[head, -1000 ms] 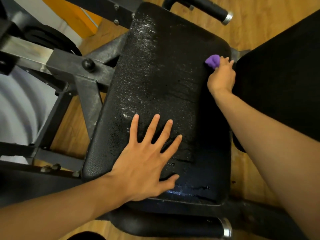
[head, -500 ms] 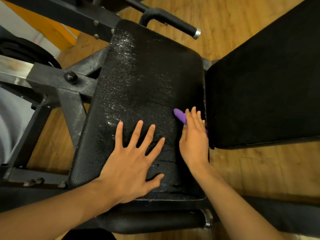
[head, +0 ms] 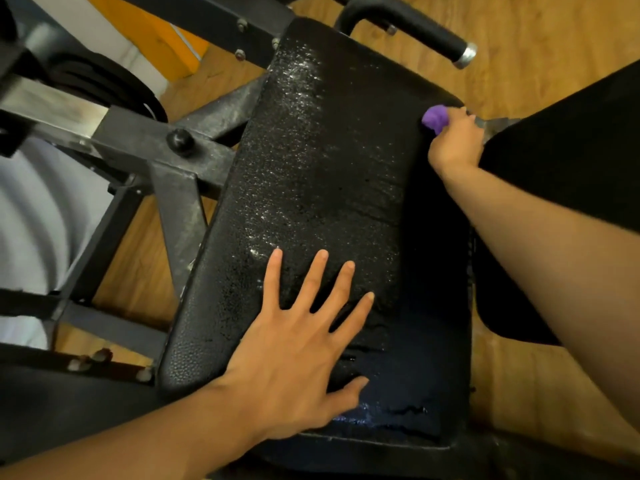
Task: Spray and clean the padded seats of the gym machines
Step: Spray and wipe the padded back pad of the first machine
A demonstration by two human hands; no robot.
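Fingers of the right hand (head: 455,143) clench a purple cloth (head: 434,120) at the far right corner of the seat (head: 329,168). The left hand (head: 294,358) lies flat, fingers spread, on its near end. This looks like the wiping step. Droplets glisten along the seat's left side, so the next stroke should probably sweep there. Left of the seat stands a steel frame (head: 138,140), and beneath it is a wooden floor (head: 536,46).

Padded seat (head: 329,202): black, pebbled leather grain; white glistening speckle down left half, glossy dark streaks at near edge.
Cloth (head: 434,119) at seat's far right corner: bright purple, plain.
Frame (head: 180,216) left of seat: dark grey, scuffed pale in patches.
Handle (head: 408,27) beyond seat: matt black; end cap (head: 465,56) silver.
Floor (head: 554,46) under seat: honey-brown wood grain.
Panel (head: 162,39) far left of seat: orange-yellow.
Second pad (head: 571,150) right of seat: plain black.
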